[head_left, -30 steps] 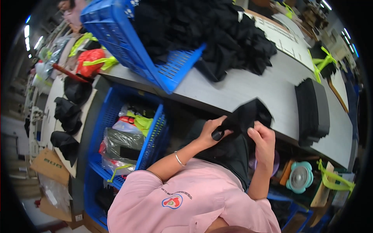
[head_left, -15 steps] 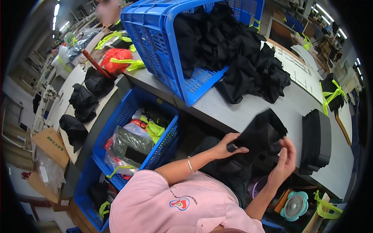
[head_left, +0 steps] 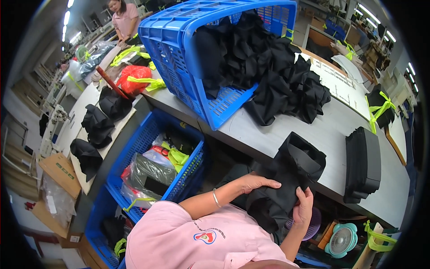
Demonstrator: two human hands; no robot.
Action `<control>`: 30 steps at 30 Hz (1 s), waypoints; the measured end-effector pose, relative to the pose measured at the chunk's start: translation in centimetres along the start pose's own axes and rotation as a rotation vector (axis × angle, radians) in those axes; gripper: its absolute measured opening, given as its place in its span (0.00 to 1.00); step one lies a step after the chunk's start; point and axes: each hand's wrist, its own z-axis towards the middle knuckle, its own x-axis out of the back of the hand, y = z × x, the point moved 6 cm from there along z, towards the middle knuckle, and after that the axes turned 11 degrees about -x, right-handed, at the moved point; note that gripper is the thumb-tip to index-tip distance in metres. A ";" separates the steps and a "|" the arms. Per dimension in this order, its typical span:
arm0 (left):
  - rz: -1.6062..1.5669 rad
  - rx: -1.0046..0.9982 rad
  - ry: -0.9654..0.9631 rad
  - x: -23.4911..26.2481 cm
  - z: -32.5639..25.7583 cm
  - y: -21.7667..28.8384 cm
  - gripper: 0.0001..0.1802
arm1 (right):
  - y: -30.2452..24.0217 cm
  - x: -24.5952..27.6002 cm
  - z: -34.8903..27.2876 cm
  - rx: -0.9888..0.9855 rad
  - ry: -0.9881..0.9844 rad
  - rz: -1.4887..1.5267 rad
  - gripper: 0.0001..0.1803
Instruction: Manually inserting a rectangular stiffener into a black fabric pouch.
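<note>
My left hand and my right hand both grip a folded black fabric piece at the near edge of the grey table. The left hand lies on its left side, the right hand pinches its lower right side. The piece's top end stands open like a sleeve. Just beyond it, a heap of black fabric pieces spills from a blue plastic basket tipped on its side.
A neat stack of black pieces stands to the right. A blue crate with bagged bundles sits below the table at left. A small fan and a purple basket are at lower right. Another person works far back.
The view has swung down and right. My hands have turned the black piece and brought it lower, against the table's edge; its open end now faces up.
</note>
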 end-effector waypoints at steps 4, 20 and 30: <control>0.068 0.089 -0.041 -0.7 0.1 -0.8 0.31 | 0.6 0.0 0.3 0.035 0.050 -0.049 0.17; 0.017 -0.196 -0.127 -0.8 1.9 -1.3 0.26 | 1.6 1.7 1.5 0.165 0.238 -0.216 0.20; 0.119 -0.298 0.131 1.4 3.4 -2.4 0.20 | -0.3 0.9 1.1 0.166 0.297 -0.344 0.19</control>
